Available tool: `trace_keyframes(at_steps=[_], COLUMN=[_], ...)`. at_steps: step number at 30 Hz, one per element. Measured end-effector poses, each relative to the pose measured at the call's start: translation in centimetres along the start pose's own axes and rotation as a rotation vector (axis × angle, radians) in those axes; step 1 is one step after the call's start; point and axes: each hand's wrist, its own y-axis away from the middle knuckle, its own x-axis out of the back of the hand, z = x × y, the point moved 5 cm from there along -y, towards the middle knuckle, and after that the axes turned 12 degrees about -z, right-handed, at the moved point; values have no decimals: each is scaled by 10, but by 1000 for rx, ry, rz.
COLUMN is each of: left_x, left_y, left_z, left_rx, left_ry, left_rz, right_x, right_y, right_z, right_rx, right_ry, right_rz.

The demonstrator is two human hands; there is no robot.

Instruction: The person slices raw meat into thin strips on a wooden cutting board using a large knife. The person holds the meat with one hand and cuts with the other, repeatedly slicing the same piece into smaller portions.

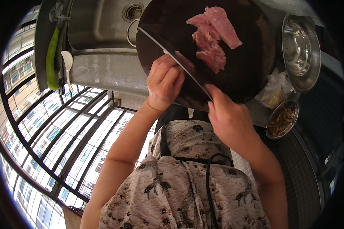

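A round dark cutting board (246, 65) lies before me with raw pink meat on it. One larger slab of meat (223, 28) lies beside a row of smaller meat pieces (207, 45) near the far middle. My right hand (230, 114) grips the handle of a knife (175, 57), whose long blade runs diagonally up and left over the board. My left hand (164, 81) has its fingers curled against the near side of the blade, over a piece of meat (186, 60) that shows partly behind the blade. The fingertips and whatever they press on are largely hidden.
A steel sink (103, 25) with a drain is at upper left. Beyond its left side lie a long green vegetable (52, 60) and a white spoon (67, 64). On the right stand a large metal bowl (312, 57), a clear plastic bag (275, 88) and a small bowl of brownish food (282, 120).
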Motion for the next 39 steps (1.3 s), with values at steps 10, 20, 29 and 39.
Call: trace_keyframes(at_steps=[10, 20, 29, 39], left_x=[2, 3, 2, 3], left_y=[0, 0, 6, 5], left_z=[-1, -3, -5, -3], left_rx=[17, 13, -22, -28], left_ry=[35, 74, 35, 62], left_rz=[-20, -7, 20, 86], right_x=[10, 11, -2, 32], right_y=[-3, -15, -66, -6], right_z=[-5, -6, -1, 15], right_rx=[-53, -136, 184, 93], right_ry=[-8, 60, 80, -124], right_rz=[-51, -116, 84, 296])
